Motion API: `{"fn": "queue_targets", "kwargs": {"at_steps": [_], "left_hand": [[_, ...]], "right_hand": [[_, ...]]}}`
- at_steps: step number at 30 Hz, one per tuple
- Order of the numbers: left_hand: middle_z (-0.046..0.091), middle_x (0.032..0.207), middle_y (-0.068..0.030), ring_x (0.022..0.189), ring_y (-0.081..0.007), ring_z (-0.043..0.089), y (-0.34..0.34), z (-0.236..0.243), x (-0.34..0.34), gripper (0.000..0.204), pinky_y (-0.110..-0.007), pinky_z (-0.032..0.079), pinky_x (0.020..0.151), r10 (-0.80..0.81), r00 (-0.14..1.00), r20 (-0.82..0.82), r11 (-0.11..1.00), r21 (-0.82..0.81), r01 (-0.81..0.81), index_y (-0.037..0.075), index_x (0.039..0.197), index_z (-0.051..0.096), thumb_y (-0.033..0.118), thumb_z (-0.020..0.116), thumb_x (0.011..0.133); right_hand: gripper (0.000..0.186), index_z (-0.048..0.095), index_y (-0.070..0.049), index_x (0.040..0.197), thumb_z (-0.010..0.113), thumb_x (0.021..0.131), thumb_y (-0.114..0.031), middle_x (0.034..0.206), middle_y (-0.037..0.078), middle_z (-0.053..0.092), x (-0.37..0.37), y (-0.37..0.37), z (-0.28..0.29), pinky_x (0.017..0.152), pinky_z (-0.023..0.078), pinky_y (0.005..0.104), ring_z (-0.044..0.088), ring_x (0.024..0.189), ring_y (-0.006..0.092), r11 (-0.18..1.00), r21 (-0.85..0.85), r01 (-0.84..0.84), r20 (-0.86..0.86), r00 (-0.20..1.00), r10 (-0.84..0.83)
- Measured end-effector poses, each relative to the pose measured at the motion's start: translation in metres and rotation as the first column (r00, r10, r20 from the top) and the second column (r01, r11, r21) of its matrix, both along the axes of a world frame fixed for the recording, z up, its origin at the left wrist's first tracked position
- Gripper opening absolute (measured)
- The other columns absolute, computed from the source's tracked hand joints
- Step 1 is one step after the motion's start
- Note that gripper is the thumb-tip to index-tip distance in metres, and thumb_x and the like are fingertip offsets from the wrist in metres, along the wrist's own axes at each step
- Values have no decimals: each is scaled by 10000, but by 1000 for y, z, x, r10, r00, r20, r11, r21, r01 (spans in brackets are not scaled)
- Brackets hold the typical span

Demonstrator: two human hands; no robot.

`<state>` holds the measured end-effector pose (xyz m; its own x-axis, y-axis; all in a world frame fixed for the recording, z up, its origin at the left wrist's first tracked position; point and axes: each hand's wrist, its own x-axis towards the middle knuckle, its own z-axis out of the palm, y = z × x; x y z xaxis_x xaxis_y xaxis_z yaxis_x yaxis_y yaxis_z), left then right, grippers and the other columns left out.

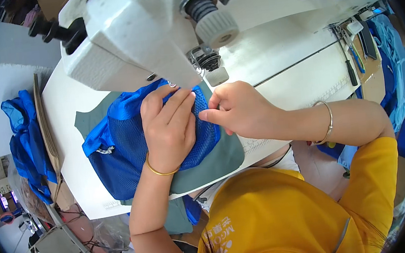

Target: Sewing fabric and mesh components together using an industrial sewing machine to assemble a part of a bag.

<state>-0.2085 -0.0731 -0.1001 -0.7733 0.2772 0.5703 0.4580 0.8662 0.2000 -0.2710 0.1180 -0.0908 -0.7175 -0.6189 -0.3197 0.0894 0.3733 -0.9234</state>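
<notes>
A blue mesh fabric piece (131,143) with smooth blue edging and a white cord end lies under the head of a white sewing machine (125,31). My left hand (168,125) lies flat on it, fingers stretched toward the needle area, which the machine head and fingers partly hide. To its right, my right hand (244,108) is closed, thumb and curled fingers at the fabric's right edge. Exactly what lies between those fingertips is hard to see. Beneath the blue piece spreads a grey-green fabric sheet (211,167).
Scissors and a screwdriver (350,69) lie at the table's right end, near light-blue straps (397,68). More blue fabric pieces (28,143) hang at the left beside a brown board (47,131). A ruler strip (262,142) runs along the white table's front edge.
</notes>
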Motion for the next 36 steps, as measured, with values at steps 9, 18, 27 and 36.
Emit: {"fn": "queue_targets", "kwargs": {"at_steps": [9,18,27,36], "left_hand": [[638,1159,-128,1161,-355,558,9,19,9,398,-504,396,1013,46,986,161,989,-144,-23,81,1107,757,248,672,756],[639,1107,-143,1140,-363,577,15,15,11,304,-465,468,941,80,985,155,991,-122,-61,55,1085,746,237,728,843],[650,1105,-107,1136,-325,590,15,17,11,253,-448,475,925,55,993,104,980,-198,-33,33,1032,728,220,728,862],[664,1190,-165,1125,-368,592,8,12,10,303,-453,509,918,9,975,222,1000,-21,-4,-16,1074,725,170,755,837]], "right_hand": [[304,597,-37,686,569,983,-96,626,56,571,-5,-4,9,481,393,299,503,533,126,999,-40,13,522,853,10],[285,600,-24,706,529,977,-71,632,54,565,-7,-4,13,486,391,318,497,550,125,999,-25,-39,480,876,47],[278,598,3,690,515,949,-50,626,68,567,-6,-3,7,501,412,339,512,560,135,998,-42,-55,396,916,67],[252,603,-41,742,607,971,-147,660,49,560,-1,5,-1,548,422,317,523,589,166,982,42,-184,-8,983,184]]}}
